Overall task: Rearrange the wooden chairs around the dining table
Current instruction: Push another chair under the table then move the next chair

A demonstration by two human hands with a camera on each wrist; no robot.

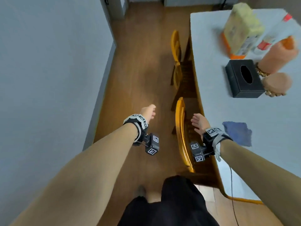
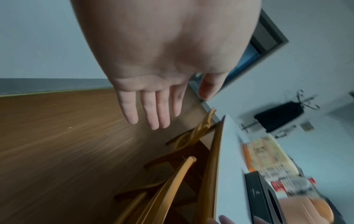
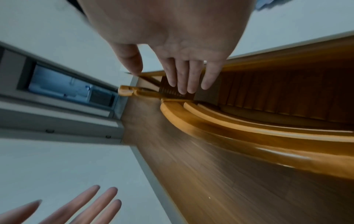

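Observation:
Two wooden chairs stand pushed in along the left side of the dining table (image 1: 205, 38). The near chair (image 1: 180, 128) shows its curved yellow back rail (image 3: 220, 130) just below my hands; the far chair (image 1: 175, 59) stands beyond it. My left hand (image 1: 149, 111) hovers over the floor left of the near chair, fingers (image 2: 151, 110) straight, holding nothing. My right hand (image 1: 199, 122) hangs above the near chair's seat, between its back rail and the table edge, fingers (image 3: 188, 75) straight and empty.
A black tissue box (image 1: 244, 79), food packages (image 1: 241, 30), peach bottles (image 1: 276, 53) and a blue cloth (image 1: 237, 132) lie on the grey tabletop. A grey wall (image 1: 48, 62) bounds a narrow strip of wood floor (image 1: 138, 70) on the left. A doorway (image 1: 143, 0) lies ahead.

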